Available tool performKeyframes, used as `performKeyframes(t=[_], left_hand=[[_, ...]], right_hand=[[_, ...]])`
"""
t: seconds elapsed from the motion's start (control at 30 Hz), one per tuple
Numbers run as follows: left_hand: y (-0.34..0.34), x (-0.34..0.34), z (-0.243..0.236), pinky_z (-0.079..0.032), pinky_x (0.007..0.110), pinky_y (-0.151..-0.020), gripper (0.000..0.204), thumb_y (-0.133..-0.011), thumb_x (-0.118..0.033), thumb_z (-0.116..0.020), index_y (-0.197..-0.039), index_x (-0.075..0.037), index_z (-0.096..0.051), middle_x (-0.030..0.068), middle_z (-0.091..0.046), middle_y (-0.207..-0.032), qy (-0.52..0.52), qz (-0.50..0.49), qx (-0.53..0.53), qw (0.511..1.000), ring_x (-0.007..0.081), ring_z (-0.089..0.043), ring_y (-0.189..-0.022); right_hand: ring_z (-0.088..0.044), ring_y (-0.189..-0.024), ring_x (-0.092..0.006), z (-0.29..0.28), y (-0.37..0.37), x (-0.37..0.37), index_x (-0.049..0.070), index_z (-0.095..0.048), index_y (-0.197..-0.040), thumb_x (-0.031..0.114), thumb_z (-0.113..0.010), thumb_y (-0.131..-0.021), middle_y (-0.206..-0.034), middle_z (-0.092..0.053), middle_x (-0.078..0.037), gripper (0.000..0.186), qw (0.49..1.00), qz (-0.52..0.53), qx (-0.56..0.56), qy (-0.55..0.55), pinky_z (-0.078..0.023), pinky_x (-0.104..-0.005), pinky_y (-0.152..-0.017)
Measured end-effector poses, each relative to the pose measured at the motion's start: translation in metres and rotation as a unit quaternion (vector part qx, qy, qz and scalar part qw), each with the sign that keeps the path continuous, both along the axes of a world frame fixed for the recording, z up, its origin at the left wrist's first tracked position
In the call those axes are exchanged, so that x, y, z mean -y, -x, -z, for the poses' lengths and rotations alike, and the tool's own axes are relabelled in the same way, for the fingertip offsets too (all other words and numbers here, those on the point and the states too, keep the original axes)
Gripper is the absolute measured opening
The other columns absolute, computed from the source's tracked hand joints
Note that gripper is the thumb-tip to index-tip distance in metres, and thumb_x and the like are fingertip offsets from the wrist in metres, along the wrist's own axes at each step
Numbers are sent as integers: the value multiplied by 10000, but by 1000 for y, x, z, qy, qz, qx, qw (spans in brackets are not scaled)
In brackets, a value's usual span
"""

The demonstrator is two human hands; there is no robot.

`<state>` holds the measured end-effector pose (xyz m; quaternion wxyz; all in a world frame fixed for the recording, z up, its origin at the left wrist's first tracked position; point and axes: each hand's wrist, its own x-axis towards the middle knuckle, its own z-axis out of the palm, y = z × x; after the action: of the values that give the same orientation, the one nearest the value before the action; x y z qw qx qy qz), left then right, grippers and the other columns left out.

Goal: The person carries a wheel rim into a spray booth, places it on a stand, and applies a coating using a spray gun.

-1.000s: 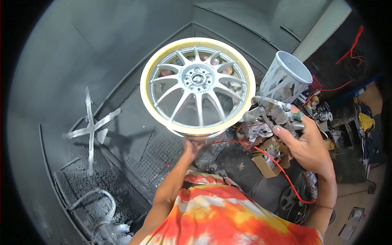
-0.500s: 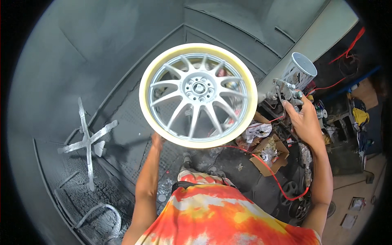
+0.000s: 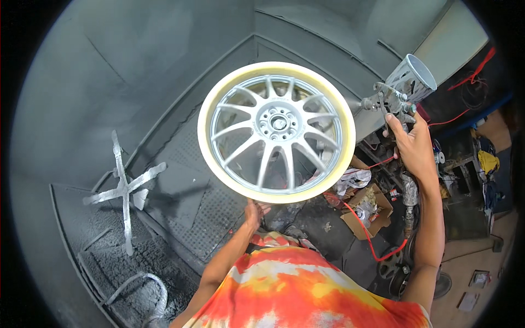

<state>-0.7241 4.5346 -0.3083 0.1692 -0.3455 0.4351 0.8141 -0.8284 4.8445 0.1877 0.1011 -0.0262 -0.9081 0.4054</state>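
Dark, paint-dusted floor (image 3: 328, 246) spreads below my red, orange and white tie-dyed shirt (image 3: 306, 273). My left hand (image 3: 254, 213) is at the near edge of the silver multi-spoke wheel with a yellow outer band (image 3: 279, 123), which sits at the middle of the scene. Half a second ago this hand was out to the left of the wheel; now it is beneath the near edge, so it may be bearing on it from below. To the right, a bright red hose (image 3: 378, 259) loops past an open brown cardboard box (image 3: 385, 215). My right hand (image 3: 415, 145) grips a grey metal spray gun with a paint-smeared cup (image 3: 391, 101), higher than a second ago; its nozzle faces the wheel's right edge, near but apart, with faint mist between. Farther left stands a silver cross-shaped stand (image 3: 124, 188), before grey walls (image 3: 136, 71).

My left fingertips are partly hidden, so I cannot tell their grip. Whatever supports the wheel is covered; the right-hand clutter is hard to make out.
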Motion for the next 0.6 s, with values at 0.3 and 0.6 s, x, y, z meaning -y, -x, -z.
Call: performKeyframes(t=[0.3,0.6], left_hand=[[0,-15,-2,-574,506,-1026,918,-1095,-736,-224,-1501,51,-468,263,-679,-1340,-12,-53,-22,998,385,-722,-1164],[10,-9,16,-599,514,-1020,852,-1111,-698,-257,-1517,21,-467,211,-621,-1438,-27,-113,-48,992,365,-706,-1192]], right_hand=[[-662,-670,-93,-34,-54,32,3,-647,-1259,220,-711,-1045,-902,-747,-69,312,981,-45,116,150,-453,-233,-450],[-514,-577,-33,-26,-84,6,2,-655,-1301,138,-688,-1036,-853,-697,-5,300,989,-70,99,83,-408,-238,-493]])
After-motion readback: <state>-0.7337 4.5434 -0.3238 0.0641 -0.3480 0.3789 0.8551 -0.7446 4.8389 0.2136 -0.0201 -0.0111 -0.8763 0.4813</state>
